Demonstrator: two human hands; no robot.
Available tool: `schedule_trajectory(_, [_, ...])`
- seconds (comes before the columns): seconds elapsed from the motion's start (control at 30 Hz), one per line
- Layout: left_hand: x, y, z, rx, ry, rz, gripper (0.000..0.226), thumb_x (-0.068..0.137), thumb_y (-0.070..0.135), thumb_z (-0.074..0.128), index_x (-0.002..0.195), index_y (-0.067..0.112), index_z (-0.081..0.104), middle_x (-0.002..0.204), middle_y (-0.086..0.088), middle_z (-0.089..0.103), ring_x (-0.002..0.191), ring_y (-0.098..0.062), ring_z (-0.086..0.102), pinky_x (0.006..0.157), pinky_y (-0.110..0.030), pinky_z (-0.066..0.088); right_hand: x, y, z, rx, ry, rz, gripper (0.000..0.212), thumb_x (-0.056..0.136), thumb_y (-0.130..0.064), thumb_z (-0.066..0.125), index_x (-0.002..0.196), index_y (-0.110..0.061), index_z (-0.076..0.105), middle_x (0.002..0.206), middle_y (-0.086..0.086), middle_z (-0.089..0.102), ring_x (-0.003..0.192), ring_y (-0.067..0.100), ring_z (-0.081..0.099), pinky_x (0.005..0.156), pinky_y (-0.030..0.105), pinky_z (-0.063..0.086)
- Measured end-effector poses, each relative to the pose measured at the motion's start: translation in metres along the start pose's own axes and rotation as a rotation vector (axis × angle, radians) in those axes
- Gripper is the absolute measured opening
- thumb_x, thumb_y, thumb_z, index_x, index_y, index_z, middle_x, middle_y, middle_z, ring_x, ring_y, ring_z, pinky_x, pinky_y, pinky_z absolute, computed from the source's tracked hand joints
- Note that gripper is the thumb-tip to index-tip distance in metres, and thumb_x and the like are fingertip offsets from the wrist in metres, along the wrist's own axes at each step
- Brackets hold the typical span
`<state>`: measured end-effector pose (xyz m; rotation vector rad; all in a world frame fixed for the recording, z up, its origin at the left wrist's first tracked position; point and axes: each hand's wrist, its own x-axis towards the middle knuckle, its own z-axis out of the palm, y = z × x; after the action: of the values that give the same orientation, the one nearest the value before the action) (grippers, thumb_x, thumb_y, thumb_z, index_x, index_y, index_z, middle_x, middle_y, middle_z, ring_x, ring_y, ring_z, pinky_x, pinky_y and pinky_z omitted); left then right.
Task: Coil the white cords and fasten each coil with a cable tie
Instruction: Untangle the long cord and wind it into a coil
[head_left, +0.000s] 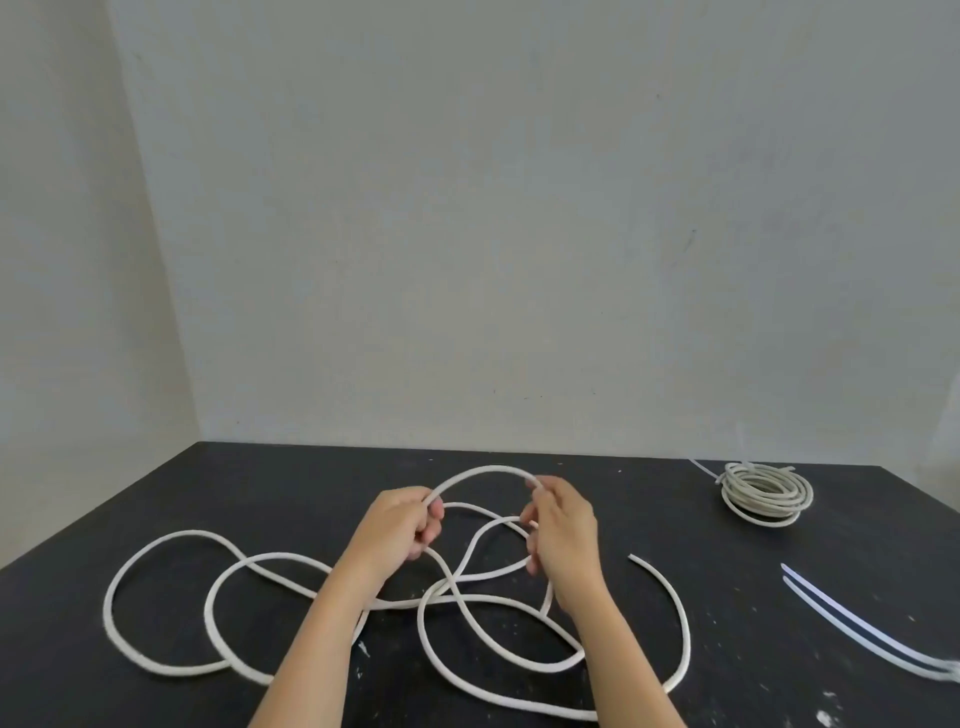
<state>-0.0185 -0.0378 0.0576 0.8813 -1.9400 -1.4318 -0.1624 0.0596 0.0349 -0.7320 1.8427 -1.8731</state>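
- The dark worktop (675, 525) is strewn with a loose white cord (488, 469), its loops sprawled mainly left to right.
- 1 raised arch of it is gripped between the left hand (400, 525) and right hand (563, 530), fingers curled round it.
- A coiled cord (763, 493) is laid flat at the far right.
- 2 cable ties (862, 618) are laid diagonally at the near right.

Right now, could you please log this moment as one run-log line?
left hand: grips loose cord | right hand: grips same cord | finished coil: far right | cable ties: right edge, untouched
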Motion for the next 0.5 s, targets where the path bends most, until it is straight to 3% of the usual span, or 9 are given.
schedule_trajectory(0.1, [0.007, -0.012, 0.005, -0.183, 0.138, 0.000, 0.033, 0.082, -0.010, 0.030, 0.084, -0.001, 0.062, 0.054, -0.005, 0.046, 0.048, -0.014, 0.037, 0.053, -0.027, 0.033, 0.004, 0.009, -0.003, -0.201, -0.012, 0.136, 0.021, 0.095, -0.019, 0.049, 0.083, -0.008, 0.063, 0.064, 0.004, 0.058, 0.047, 0.012, 0.042, 0.041, 0.021, 0.037])
schedule_trajectory(0.2, [0.012, -0.025, 0.005, -0.136, 0.168, -0.034, 0.033, 0.085, -0.007, 0.034, 0.089, 0.002, 0.065, 0.059, -0.009, 0.054, 0.052, -0.016, 0.045, 0.054, -0.027, 0.039, 0.011, 0.012, -0.006, -0.031, 0.020, 0.170, 0.025, 0.086, -0.003, 0.050, 0.062, -0.001, 0.057, 0.054, 0.006, 0.048, 0.040, 0.012, 0.033, 0.039, 0.022, 0.030])
schedule_trajectory(0.27, [0.013, -0.028, 0.004, -0.050, 0.106, -0.065, 0.032, 0.085, -0.005, 0.034, 0.087, -0.001, 0.065, 0.056, -0.009, 0.057, 0.047, -0.016, 0.046, 0.047, -0.025, 0.037, 0.013, 0.008, -0.007, 0.104, 0.035, 0.174, 0.022, 0.086, 0.001, 0.046, 0.068, 0.003, 0.059, 0.057, 0.008, 0.048, 0.041, 0.012, 0.033, 0.040, 0.023, 0.030])
schedule_trajectory(0.37, [0.009, -0.023, 0.005, -0.040, -0.072, -0.108, 0.032, 0.082, -0.004, 0.030, 0.077, -0.005, 0.061, 0.046, -0.009, 0.045, 0.036, -0.014, 0.029, 0.041, -0.022, 0.022, 0.012, 0.004, -0.007, 0.017, 0.023, 0.151, 0.023, 0.094, -0.006, 0.042, 0.088, -0.007, 0.064, 0.069, 0.006, 0.054, 0.046, 0.013, 0.037, 0.039, 0.022, 0.031])
schedule_trajectory(0.43, [0.004, -0.015, 0.009, -0.216, -0.181, -0.121, 0.033, 0.078, -0.003, 0.028, 0.068, -0.004, 0.059, 0.044, -0.006, 0.034, 0.036, -0.011, 0.019, 0.042, -0.020, 0.016, 0.012, 0.006, -0.007, -0.155, -0.011, 0.129, 0.025, 0.095, -0.009, 0.040, 0.092, -0.010, 0.064, 0.071, 0.004, 0.055, 0.048, 0.012, 0.038, 0.040, 0.021, 0.030])
schedule_trajectory(0.5, [0.001, -0.007, 0.014, -0.486, -0.231, -0.093, 0.032, 0.070, -0.001, 0.027, 0.063, -0.003, 0.058, 0.043, -0.002, 0.030, 0.036, -0.008, 0.017, 0.042, -0.018, 0.014, 0.010, 0.008, -0.006, -0.363, -0.099, 0.079, 0.027, 0.093, -0.008, 0.038, 0.083, -0.005, 0.064, 0.066, 0.004, 0.055, 0.049, 0.012, 0.038, 0.043, 0.022, 0.030])
